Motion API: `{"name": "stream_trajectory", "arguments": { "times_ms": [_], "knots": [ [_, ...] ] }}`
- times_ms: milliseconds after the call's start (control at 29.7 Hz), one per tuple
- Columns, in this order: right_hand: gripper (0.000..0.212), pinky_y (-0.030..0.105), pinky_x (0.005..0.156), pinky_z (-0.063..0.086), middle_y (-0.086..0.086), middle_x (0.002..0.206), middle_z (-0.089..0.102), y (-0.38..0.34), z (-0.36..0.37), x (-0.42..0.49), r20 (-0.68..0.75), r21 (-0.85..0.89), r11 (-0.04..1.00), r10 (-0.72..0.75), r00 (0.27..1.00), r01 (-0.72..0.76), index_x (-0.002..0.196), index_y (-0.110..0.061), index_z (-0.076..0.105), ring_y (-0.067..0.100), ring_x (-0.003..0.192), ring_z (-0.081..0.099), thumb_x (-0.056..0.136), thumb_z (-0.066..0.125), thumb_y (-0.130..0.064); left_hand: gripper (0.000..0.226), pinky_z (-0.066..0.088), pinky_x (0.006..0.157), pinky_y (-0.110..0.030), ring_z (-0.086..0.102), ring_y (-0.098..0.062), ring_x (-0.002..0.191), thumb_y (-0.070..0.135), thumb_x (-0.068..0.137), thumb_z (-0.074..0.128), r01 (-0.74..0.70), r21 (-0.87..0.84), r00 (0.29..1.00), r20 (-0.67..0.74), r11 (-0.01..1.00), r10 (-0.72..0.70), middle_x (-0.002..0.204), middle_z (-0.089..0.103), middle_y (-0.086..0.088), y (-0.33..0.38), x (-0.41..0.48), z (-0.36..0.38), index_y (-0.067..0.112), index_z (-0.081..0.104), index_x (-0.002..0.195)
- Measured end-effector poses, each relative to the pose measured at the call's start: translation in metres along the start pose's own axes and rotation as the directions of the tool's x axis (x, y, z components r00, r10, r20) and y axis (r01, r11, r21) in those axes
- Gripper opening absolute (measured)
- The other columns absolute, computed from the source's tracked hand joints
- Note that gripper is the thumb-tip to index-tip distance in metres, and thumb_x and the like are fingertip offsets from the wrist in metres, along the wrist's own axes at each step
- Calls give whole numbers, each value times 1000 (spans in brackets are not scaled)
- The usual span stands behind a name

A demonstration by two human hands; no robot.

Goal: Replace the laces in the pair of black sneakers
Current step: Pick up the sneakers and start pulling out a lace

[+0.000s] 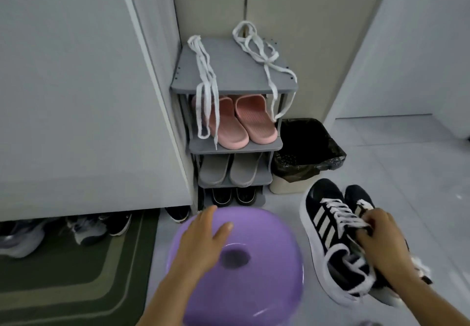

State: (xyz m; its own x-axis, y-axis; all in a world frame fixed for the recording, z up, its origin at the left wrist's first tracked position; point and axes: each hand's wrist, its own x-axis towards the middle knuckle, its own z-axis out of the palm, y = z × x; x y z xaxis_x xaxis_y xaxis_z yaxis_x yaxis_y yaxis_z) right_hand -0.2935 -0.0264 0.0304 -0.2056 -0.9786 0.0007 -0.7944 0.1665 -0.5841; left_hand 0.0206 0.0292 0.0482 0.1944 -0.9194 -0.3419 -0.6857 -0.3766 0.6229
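Though black-lined, bin (282,185) beside rack (229,71); sneakers (321,199) in right grip (381,239).

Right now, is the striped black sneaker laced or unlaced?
Laced: white laces criss-cross the black sneaker, which the right hand grips.

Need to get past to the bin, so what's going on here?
A person's right hand grips the pair of black sneakers, with white laces threaded in the nearer one. The left hand rests on a purple stool. Two loose laces lie draped over the grey shoe rack, untouched.
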Motion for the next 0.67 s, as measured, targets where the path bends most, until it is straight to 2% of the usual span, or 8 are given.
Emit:
{"name": "stream_trajectory", "arguments": {
  "times_ms": [101, 169, 236, 303, 371, 506, 674],
  "knots": [
    [22, 30, 62, 32, -2, 84, 49, -50, -24, -24, -10, 53, 985, -165, 986, 165, 79, -16, 47, 18, 76, 47, 78, 55, 5, 57, 32, 107, -34, 35, -23, 134, 43, 95, 41, 88, 41, 996, -1, 995, -88, 147, 34, -4, -17, -1, -3, 16, 28, 143],
    [22, 23, 60, 34, -2, 85, 50, -76, -24, -37, 21, 102, 971, -218, 976, 215, 78, -17, 46, 13, 76, 48, 79, 54, 4, 65, 35, 105, -42, 36, -31, 131, 49, 93, 43, 262, 54, 965, -3, 964, -262, 146, 32, -11, -37, -1, -2, 13, 22, 144],
    [22, 15, 60, 35, -3, 85, 50, -96, -14, -46, 70, 133, 963, -244, 967, 233, 78, -18, 45, 6, 75, 48, 81, 53, 3, 77, 33, 107, -43, 34, -35, 132, 50, 91, 46, 417, -35, 908, 54, 908, -415, 147, 28, -18, -55, 1, 2, 8, 14, 146],
    [25, 11, 62, 37, -6, 83, 49, -110, -2, -56, 89, 162, 953, -271, 958, 254, 75, -20, 43, 5, 74, 47, 82, 53, 2, 81, 32, 108, -40, 34, -35, 134, 51, 91, 47, 469, -88, 881, 121, 879, -458, 149, 26, -20, -61, 0, 7, 5, 11, 147],
    [29, 9, 64, 37, -8, 82, 47, -119, 11, -64, 95, 185, 947, -281, 955, 261, 73, -23, 39, 5, 71, 45, 82, 52, 1, 79, 31, 109, -38, 33, -34, 135, 50, 92, 45, 473, -79, 877, 137, 878, -460, 150, 24, -20, -58, 0, 12, 5, 11, 147],
    [30, 22, 63, 37, -6, 87, 43, -127, 36, -72, 136, 149, 947, -306, 942, 286, 75, -24, 36, 12, 78, 41, 83, 48, 2, 63, 33, 104, -36, 37, -34, 132, 39, 97, 38, 425, -38, 891, 193, 904, -411, 148, 28, -19, -35, 1, 32, 6, 16, 145],
    [21, 19, 73, 31, -4, 93, 37, -119, 57, -71, 192, 101, 950, -310, 931, 295, 87, -15, 37, 15, 85, 37, 82, 46, 4, 50, 36, 100, -33, 43, -32, 126, 30, 99, 32, 350, 58, 920, 169, 935, -354, 142, 37, -18, -24, 3, 45, 7, 21, 143]
  ]
}}
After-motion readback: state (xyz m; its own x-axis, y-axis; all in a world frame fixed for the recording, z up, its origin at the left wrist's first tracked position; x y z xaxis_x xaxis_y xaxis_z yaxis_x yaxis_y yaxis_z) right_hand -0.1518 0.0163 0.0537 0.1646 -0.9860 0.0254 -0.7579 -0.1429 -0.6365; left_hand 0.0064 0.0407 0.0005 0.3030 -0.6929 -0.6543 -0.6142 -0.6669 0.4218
